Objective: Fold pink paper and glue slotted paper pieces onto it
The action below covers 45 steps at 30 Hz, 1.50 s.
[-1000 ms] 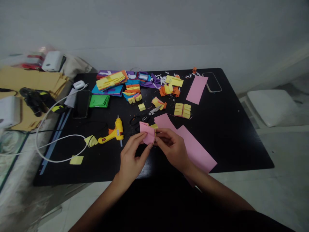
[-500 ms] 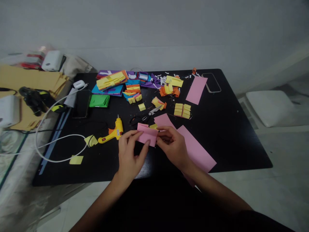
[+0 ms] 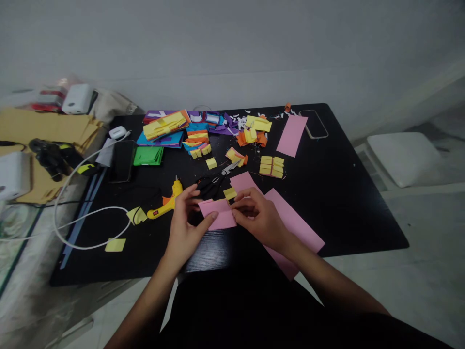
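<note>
Matt pink paper (image 3: 217, 219) on a smooth, glossy black table (image 3: 345, 203)

Exposure is dim and flat; light is soft and diffuse, with no hard shadows. The black table (image 3: 345, 194) shows a faint sheen just nearer than the fingers (image 3: 250, 208). Below the fingers the frame falls nearly black. Far left of the fingers, detail is smeared. Wide-angle distortion bows the table edges.

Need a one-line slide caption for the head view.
Left hand and right hand hold a small pink paper at a black table, glue gun and scissors close by.
</note>
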Motion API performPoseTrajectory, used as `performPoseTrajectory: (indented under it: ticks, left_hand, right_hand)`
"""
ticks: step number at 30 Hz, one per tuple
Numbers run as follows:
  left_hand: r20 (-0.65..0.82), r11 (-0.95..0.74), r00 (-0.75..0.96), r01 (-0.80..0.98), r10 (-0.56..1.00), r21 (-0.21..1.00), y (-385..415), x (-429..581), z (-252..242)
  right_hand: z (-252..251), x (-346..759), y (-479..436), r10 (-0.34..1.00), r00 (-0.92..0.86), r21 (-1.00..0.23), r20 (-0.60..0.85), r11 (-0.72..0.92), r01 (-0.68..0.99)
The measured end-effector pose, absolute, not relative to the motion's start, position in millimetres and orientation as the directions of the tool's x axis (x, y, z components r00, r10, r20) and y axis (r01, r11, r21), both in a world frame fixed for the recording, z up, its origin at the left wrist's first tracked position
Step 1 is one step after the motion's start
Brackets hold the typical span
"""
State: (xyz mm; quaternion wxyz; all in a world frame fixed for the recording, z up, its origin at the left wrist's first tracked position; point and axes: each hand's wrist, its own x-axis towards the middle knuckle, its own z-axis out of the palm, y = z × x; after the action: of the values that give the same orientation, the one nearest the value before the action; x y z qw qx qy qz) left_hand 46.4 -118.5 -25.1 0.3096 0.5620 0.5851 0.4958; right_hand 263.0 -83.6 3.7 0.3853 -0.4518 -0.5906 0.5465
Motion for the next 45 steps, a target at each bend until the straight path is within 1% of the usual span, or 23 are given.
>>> performPoseTrajectory:
  ticks: [1, 3, 5, 6, 9, 11, 13, 17, 19, 23, 28, 35, 39, 45]
  left_hand:
    - [0.224, -0.154, -0.124, 0.414, 0.967, 0.897, -117, 42, -20]
    - [0.195, -0.196, 0.047, 0.445, 0.98, 0.874, -116, 35, -10]
    - [0.125, -0.188, 0.182, 0.389, 0.975, 0.902, -116, 31, -3]
    - [0.095, -0.171, 0.222, 0.352, 0.97, 0.92, -117, 31, -1]
    - [0.042, -0.114, 0.265, 0.262, 0.963, 0.958, -121, 33, -2]
    - [0.014, -0.077, 0.262, 0.233, 0.965, 0.969, -125, 36, -5]
    - [0.006, -0.063, 0.222, 0.252, 0.975, 0.966, -129, 39, -8]
    - [0.082, -0.112, 0.104, 0.326, 0.991, 0.939, -137, 45, -9]
    - [0.119, -0.139, 0.079, 0.345, 0.99, 0.928, -140, 48, -8]
    - [0.156, -0.159, 0.04, 0.394, 0.987, 0.905, -144, 52, -7]
    - [0.184, -0.179, 0.027, 0.411, 0.982, 0.894, -145, 56, -6]
    - [0.167, -0.155, 0.007, 0.414, 0.986, 0.897, -146, 58, -5]
    - [0.184, -0.172, 0.006, 0.395, 0.983, 0.902, -146, 58, -4]
    - [0.172, -0.165, 0.018, 0.397, 0.985, 0.903, -146, 57, -5]
  right_hand:
    - [5, 265, -81, 0.942, -0.333, -0.992, -0.041, 0.003, 0.129]
    - [8, 269, -77, 0.909, -0.414, -0.988, -0.056, 0.011, 0.157]
    - [11, 272, -73, 0.87, -0.489, -0.986, -0.06, 0.024, 0.165]
    - [12, 273, -72, 0.855, -0.516, -0.986, -0.056, 0.035, 0.165]
    - [12, 274, -70, 0.834, -0.551, -0.982, -0.027, 0.082, 0.171]
    - [12, 274, -72, 0.836, -0.549, -0.974, 0.001, 0.126, 0.19]
    - [12, 274, -76, 0.841, -0.539, -0.954, 0.044, 0.195, 0.226]
    - [11, 275, -87, 0.831, -0.529, -0.881, 0.172, 0.37, 0.295]
    - [7, 275, -93, 0.827, -0.524, -0.854, 0.203, 0.412, 0.318]
    - [-2, 272, -100, 0.851, -0.469, -0.842, 0.235, 0.419, 0.339]
    - [-5, 271, -102, 0.862, -0.422, -0.828, 0.283, 0.441, 0.346]
    - [-3, 272, -102, 0.827, -0.437, -0.786, 0.353, 0.516, 0.342]
    - [-3, 271, -102, 0.832, -0.426, -0.794, 0.356, 0.51, 0.331]
    - [-5, 272, -102, 0.821, -0.433, -0.785, 0.371, 0.527, 0.327]
